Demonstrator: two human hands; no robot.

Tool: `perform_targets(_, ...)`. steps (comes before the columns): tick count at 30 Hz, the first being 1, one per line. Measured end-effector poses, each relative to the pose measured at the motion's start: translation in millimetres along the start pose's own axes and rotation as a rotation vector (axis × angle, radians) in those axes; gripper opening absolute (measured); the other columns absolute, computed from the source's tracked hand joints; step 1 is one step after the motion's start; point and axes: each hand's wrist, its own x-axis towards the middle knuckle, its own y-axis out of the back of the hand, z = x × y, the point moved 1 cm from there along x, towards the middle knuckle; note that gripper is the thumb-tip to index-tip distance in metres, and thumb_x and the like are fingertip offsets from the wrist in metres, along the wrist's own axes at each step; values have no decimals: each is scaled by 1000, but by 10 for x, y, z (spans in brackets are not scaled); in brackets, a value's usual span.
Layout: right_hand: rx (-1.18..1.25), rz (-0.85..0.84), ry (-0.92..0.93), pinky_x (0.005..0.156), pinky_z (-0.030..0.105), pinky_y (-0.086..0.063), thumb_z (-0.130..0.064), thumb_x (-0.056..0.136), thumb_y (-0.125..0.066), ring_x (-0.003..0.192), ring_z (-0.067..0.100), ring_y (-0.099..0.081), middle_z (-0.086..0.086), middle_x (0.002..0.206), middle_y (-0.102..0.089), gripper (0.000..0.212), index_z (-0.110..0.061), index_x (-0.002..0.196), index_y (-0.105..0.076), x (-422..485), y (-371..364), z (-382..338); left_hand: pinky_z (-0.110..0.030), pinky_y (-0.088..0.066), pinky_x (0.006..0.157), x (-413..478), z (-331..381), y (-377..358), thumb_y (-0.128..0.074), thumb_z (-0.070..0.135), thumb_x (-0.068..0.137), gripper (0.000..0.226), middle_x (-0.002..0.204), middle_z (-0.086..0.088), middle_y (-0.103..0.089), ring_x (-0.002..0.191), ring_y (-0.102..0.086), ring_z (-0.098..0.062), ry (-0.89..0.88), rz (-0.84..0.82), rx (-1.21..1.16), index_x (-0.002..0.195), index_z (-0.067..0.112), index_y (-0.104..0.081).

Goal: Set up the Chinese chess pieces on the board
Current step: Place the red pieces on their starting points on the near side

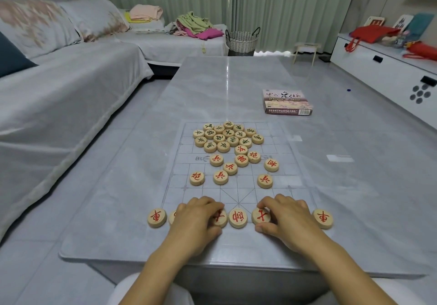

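Left hand [197, 217]: fingers curled onto a round wooden red-marked advisor piece [220, 218], 6 o'clock board edge.
Right hand [285, 217]: pinching its twin [260, 215].
Green-marked wooden discs [227, 136]: clustered, 12 o'clock on translucent gridded board [279, 139].

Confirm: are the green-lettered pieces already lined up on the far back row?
No, the green-lettered pieces sit bunched in a loose cluster on the far half of the board, not in a row.

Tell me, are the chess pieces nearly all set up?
Not yet. The near row is started: a red piece sits at each end and one in the middle. The left hand and right hand each rest on a piece beside it. Loose red pieces and the green pile remain unsorted.
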Motion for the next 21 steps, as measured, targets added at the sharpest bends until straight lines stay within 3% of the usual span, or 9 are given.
perform_targets(3, 10, -2, -8, 84, 27, -25, -50, 85, -54, 97, 12, -39, -6, 116, -52, 44, -33, 124, -43, 12, 10, -11, -27, -22, 104, 33, 72, -37, -64, 50, 76, 66, 139, 13, -39, 128, -31, -11, 28, 25, -24, 136, 34, -39)
perform_targets(8, -18, 12, -9, 91, 29, -28, -52, 85, -52, 111, 15, -43, -5, 120, -51, 46, -33, 126, -42, -10, -16, -17, -26, -21, 94, 103, 202, -128, -60, 46, 82, 45, 130, 13, -47, 122, -35, -9, -8, 70, -43, 124, 32, -53)
perform_targets(21, -4, 8, -22, 93, 29, -28, -51, 85, -53, 112, 15, -43, -6, 122, -50, 48, -33, 128, -41, -7, -19, -19, -27, -20, 101, 123, 190, -119, -59, 47, 82, 55, 136, 14, -42, 126, -33, -8, -19, 14, -37, 133, 34, -42)
